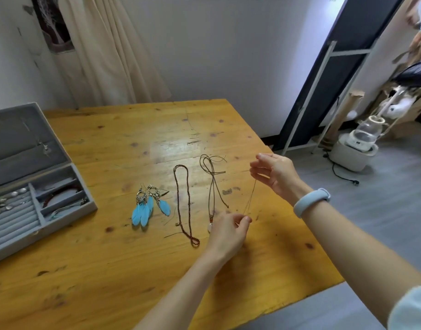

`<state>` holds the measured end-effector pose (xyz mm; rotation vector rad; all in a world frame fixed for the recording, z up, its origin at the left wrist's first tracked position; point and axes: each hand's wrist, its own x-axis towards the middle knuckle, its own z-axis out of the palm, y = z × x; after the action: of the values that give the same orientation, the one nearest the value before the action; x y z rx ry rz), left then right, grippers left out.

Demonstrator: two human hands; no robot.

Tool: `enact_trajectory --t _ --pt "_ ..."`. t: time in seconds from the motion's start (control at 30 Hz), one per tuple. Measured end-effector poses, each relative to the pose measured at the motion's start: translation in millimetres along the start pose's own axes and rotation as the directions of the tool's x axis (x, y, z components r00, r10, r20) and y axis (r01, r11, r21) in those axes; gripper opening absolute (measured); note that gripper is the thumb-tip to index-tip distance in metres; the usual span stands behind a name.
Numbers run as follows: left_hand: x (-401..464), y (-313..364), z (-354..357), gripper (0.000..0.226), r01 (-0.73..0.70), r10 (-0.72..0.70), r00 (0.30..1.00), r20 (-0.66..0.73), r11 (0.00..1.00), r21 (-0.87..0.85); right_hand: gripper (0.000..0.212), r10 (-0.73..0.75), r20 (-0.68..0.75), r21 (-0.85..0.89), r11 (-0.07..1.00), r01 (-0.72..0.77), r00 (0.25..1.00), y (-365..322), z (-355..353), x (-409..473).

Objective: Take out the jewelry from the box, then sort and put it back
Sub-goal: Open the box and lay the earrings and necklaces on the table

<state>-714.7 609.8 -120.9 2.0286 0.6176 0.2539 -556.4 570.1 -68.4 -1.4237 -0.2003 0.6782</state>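
Person's got a thin chain (250, 198) stretched btw both hands over the tabletop (114, 144): right hand (275, 176) pinching the top end, left hand (228, 228) pinching the bottom. Laid out in a row just left of it: cord necklace (213, 184), beaded necklace (184, 206), blue feather earrings (148, 206). Gray jewelry box (18, 186) sits open at the far left w/ rings and bracelets inside.

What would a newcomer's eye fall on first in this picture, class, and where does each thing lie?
Probably the bright blue feather earrings lying on the yellow wooden table, left of two cord necklaces. Next, the two hands at the right: the left hand and right hand stretch a thin chain between them. At the far left stands the open grey jewelry box.
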Motion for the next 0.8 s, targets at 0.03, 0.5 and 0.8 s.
enact_trajectory --t 0.03,0.5,0.8 --pt "4.7 1.6 2.0 0.03 -0.019 0.02 1.0 -0.019 0.999 0.041 0.01 0.004 -0.02 -0.064 0.998 -0.005 1.0 3.5 -0.9 12.2" --pt "67.0 -9.9 17.0 0.014 -0.25 0.338 0.939 -0.054 0.786 0.566 0.019 -0.176 0.2 -0.851 0.456 0.26 0.964 40.1 7.0 128.6" --pt "57.2 -27.9 -0.8 0.049 -0.392 0.349 0.911 0.218 0.575 0.718 0.044 -0.174 0.493 -0.863 0.023 0.504 0.852 62.6 -16.2 106.2"
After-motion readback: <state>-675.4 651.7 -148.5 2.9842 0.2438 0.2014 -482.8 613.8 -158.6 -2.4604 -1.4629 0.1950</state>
